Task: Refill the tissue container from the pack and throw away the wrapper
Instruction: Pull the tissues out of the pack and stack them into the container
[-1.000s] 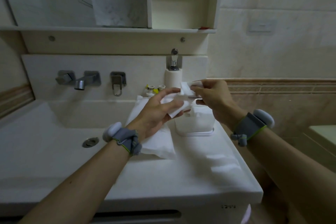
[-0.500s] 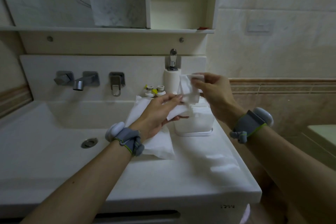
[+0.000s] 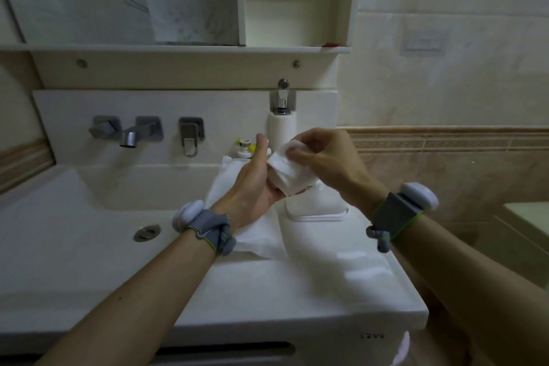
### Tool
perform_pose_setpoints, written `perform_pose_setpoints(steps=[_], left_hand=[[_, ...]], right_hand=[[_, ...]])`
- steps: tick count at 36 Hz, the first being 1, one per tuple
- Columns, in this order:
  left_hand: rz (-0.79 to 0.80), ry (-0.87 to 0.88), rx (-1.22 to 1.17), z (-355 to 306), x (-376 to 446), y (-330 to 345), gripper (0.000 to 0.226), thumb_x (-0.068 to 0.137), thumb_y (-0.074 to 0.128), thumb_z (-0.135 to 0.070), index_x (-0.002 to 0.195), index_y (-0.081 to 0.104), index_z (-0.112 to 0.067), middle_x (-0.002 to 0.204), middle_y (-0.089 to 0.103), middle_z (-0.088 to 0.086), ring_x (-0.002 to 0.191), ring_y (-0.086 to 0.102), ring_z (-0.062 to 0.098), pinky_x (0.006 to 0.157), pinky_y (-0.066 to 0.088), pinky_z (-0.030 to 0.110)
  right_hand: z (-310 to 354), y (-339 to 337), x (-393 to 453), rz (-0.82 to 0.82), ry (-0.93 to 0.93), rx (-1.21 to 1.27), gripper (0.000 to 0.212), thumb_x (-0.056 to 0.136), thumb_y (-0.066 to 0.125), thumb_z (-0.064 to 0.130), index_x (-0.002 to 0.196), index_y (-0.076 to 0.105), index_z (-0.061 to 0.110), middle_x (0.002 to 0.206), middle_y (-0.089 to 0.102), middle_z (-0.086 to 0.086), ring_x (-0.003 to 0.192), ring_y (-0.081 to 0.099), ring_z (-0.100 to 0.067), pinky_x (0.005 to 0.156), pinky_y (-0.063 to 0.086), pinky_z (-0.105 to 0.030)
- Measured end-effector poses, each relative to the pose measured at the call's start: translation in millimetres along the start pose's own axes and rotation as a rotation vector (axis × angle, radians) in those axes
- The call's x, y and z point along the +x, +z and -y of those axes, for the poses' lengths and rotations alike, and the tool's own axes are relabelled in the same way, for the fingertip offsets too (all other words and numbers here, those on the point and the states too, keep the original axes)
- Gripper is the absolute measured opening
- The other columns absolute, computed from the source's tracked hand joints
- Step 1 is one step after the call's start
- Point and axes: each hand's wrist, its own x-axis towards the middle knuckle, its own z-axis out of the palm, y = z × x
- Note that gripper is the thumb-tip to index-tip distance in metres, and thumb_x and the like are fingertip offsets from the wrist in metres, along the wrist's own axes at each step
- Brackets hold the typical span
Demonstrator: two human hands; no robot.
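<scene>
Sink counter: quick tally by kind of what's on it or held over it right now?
Hands: 2, left hand and right hand, both holding the wad
Tissue wad: 1
Tissue pack, flat on counter: 1
Tissue container: 1
Soap dispenser: 1
Small bottles: at least 1, partly hidden
Total: 7

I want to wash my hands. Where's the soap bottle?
The soap bottle stands upright at the back of the counter, against the splashback, right of the tap and just behind the hands.
</scene>
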Motion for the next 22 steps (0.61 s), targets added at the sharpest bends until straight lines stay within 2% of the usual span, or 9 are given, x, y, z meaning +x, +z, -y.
perform_pose_setpoints(steps=[4, 7, 11, 12, 14, 16, 18, 20, 22], left_hand=[[0.069, -0.011, 0.019, -1.0, -0.8, -2.2, 0.07, 0.097, 0.022, -0.063, 0.115, 0.066, -0.012, 0.116, 0.07, 0.013, 0.102, 0.068, 0.026, 0.082, 0.058, 0.041], [0.135, -0.026, 0.041, -3.0, -3.2, -4.2, 0.066, 0.098, 0.028, -0.059, 0.122, 0.062, -0.008, 0.116, 0.069, 0.011, 0.1, 0.068, 0.022, 0.08, 0.057, 0.037], [0.202, 0.044, 0.166, -3.4, -9.0, -6.5, 0.036, 0.098, 0.051, -0.023, 0.126, 0.059, -0.002, 0.126, 0.064, 0.012, 0.11, 0.064, 0.021, 0.094, 0.053, 0.039], [0.229, 0.07, 0.195, -2.7, -9.6, -8.5, 0.035, 0.095, 0.054, -0.011, 0.129, 0.057, -0.001, 0.129, 0.063, 0.012, 0.112, 0.063, 0.022, 0.095, 0.053, 0.039], [0.264, 0.09, 0.203, -1.4, -10.5, -11.6, 0.045, 0.089, 0.054, 0.007, 0.133, 0.053, -0.002, 0.128, 0.062, 0.014, 0.115, 0.063, 0.025, 0.093, 0.053, 0.039], [0.263, 0.095, 0.199, -1.0, -11.1, -11.9, 0.051, 0.087, 0.053, 0.014, 0.134, 0.051, -0.004, 0.127, 0.062, 0.017, 0.114, 0.063, 0.028, 0.09, 0.055, 0.039], [0.256, 0.094, 0.191, -1.0, -10.9, -11.9, 0.05, 0.086, 0.052, 0.017, 0.13, 0.054, -0.006, 0.121, 0.065, 0.016, 0.109, 0.065, 0.028, 0.088, 0.057, 0.041], [0.255, 0.081, 0.193, -0.4, -9.1, -12.8, 0.051, 0.086, 0.052, 0.018, 0.129, 0.055, -0.008, 0.118, 0.067, 0.015, 0.108, 0.066, 0.029, 0.089, 0.056, 0.043], [0.243, 0.056, 0.206, 0.3, -7.5, -14.2, 0.054, 0.086, 0.052, 0.018, 0.135, 0.05, -0.005, 0.125, 0.063, 0.018, 0.111, 0.064, 0.033, 0.092, 0.054, 0.047]], right_hand=[[0.9, 2.5, -3.7, 0.015, -0.11, -0.132, 0.009, 0.079, 0.076, 0.021, 0.087, 0.074, 0.024, 0.083, 0.074, 0.006, 0.077, 0.067, -0.003, 0.059, 0.046, -0.007], [-2.2, 3.3, -6.2, -0.025, -0.176, -0.225, 0.006, 0.08, 0.075, 0.029, 0.086, 0.073, 0.028, 0.083, 0.072, 0.008, 0.078, 0.065, -0.005, 0.057, 0.043, -0.008], [-5.0, 5.3, -7.2, -0.085, -0.192, -0.319, 0.012, 0.08, 0.074, 0.03, 0.09, 0.075, 0.024, 0.093, 0.067, 0.004, 0.083, 0.058, -0.01, 0.056, 0.037, -0.008], [-4.6, 4.9, -7.0, -0.08, -0.159, -0.274, 0.013, 0.08, 0.074, 0.03, 0.09, 0.075, 0.023, 0.094, 0.065, 0.003, 0.081, 0.059, -0.01, 0.057, 0.043, -0.01], [0.1, 3.2, -7.9, -0.044, -0.005, -0.053, 0.019, 0.079, 0.077, 0.032, 0.093, 0.075, 0.019, 0.088, 0.067, 0.002, 0.076, 0.065, -0.013, 0.059, 0.058, -0.028], [1.8, -0.7, -6.8, -0.001, 0.198, 0.19, 0.027, 0.079, 0.079, 0.03, 0.098, 0.074, 0.012, 0.09, 0.071, -0.003, 0.08, 0.069, -0.019, 0.063, 0.061, -0.036], [-0.1, -5.1, -4.2, 0.054, 0.358, 0.339, 0.031, 0.081, 0.077, 0.029, 0.104, 0.072, 0.01, 0.099, 0.072, -0.005, 0.094, 0.068, -0.023, 0.079, 0.06, -0.036], [-2.4, -9.3, -3.0, 0.094, 0.453, 0.457, 0.026, 0.083, 0.074, 0.029, 0.103, 0.07, 0.012, 0.105, 0.071, -0.003, 0.106, 0.063, -0.026, 0.098, 0.05, -0.043], [-2.9, -12.6, -2.1, 0.074, 0.499, 0.566, 0.019, 0.085, 0.073, 0.027, 0.098, 0.069, 0.013, 0.107, 0.071, -0.003, 0.11, 0.061, -0.026, 0.104, 0.043, -0.046]])
